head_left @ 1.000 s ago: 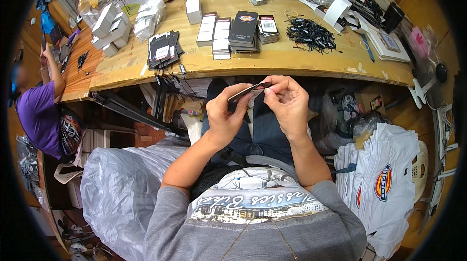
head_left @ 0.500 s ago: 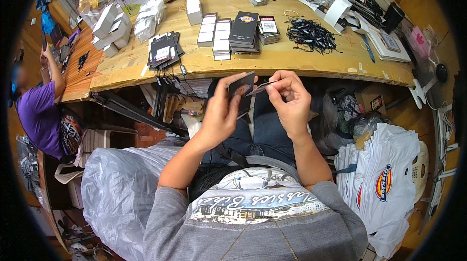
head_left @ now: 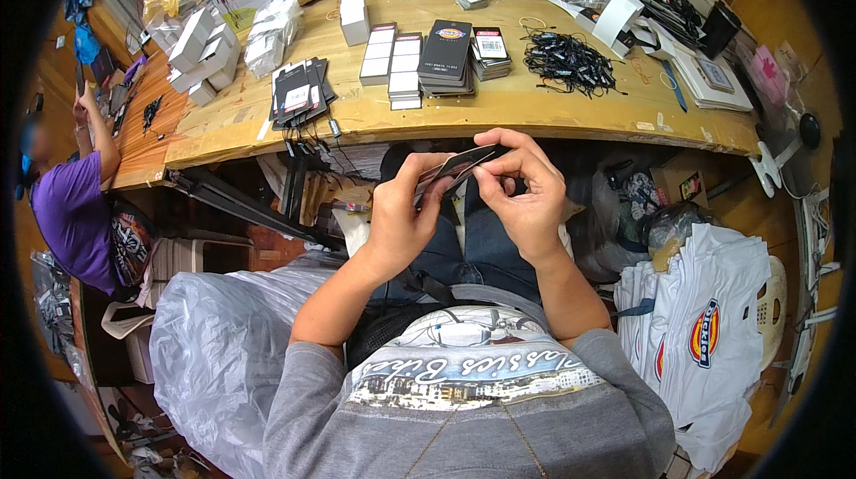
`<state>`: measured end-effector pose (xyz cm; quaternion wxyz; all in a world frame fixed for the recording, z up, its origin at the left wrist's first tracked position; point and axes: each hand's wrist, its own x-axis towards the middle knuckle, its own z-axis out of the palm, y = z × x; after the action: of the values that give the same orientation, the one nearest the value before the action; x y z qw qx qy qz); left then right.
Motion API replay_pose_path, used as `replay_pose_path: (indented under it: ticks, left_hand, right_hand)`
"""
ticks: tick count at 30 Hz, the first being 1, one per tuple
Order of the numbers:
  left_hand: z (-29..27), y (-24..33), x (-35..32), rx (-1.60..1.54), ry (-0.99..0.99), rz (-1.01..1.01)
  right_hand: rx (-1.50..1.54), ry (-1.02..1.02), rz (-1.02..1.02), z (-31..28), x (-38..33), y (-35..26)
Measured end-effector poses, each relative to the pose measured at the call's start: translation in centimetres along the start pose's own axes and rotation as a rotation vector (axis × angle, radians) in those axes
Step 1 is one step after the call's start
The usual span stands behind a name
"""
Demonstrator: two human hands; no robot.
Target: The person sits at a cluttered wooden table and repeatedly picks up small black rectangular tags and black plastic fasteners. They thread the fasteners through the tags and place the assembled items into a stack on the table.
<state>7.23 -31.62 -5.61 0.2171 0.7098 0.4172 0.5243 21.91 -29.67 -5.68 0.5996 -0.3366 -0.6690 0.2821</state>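
Note:
My left hand [head_left: 399, 218] is closed round the left end of some black hang tags [head_left: 467, 161], held above my lap just off the table's front edge. My right hand [head_left: 528, 202] pinches their right end between thumb and fingers. The tags tilt upward to the right, and how many there are cannot be made out. Beyond them on the table stand a stack of black hang tags [head_left: 443, 55] and a stack of white-and-red tags [head_left: 490, 53]. Two stacks of white labels [head_left: 406, 69] lie beside these. Farther left, black tags with cords [head_left: 299, 91] overhang the edge.
A heap of black tag cords [head_left: 571, 64] lies on the right of the wooden table [head_left: 553, 118]. White boxes [head_left: 207, 55] stand at the left. Folded white shirts [head_left: 695, 336] are at my right, a big plastic bag [head_left: 209, 345] at my left. A person in purple [head_left: 76, 211] sits far left.
My right hand has shifted slightly left, closer to my left hand. The tags have turned from upright to a flatter tilt, and both hands now grip them together.

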Motion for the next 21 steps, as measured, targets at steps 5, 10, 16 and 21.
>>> replay_pose_path:
  ticks: [5,10,16,21]
  left_hand:
    - [0.2,-0.3,-0.1,0.106,-0.001,0.155]
    - [-0.2,-0.2,-0.3,0.069,-0.115,0.081]
    - [-0.6,-1.2,0.2,-0.256,-0.003,-0.075]
    - [0.0,-0.2,0.0,-0.464,0.128,-0.146]
  right_hand:
    - [0.057,-0.053,0.07,0.0,-0.2,-0.1]
    - [0.152,-0.02,0.109,0.4,-0.3,0.5]
    - [-0.01,0.001,-0.064,0.1,-0.4,0.4]
    - [-0.089,0.011,-0.16,0.7,-0.5,-0.6]
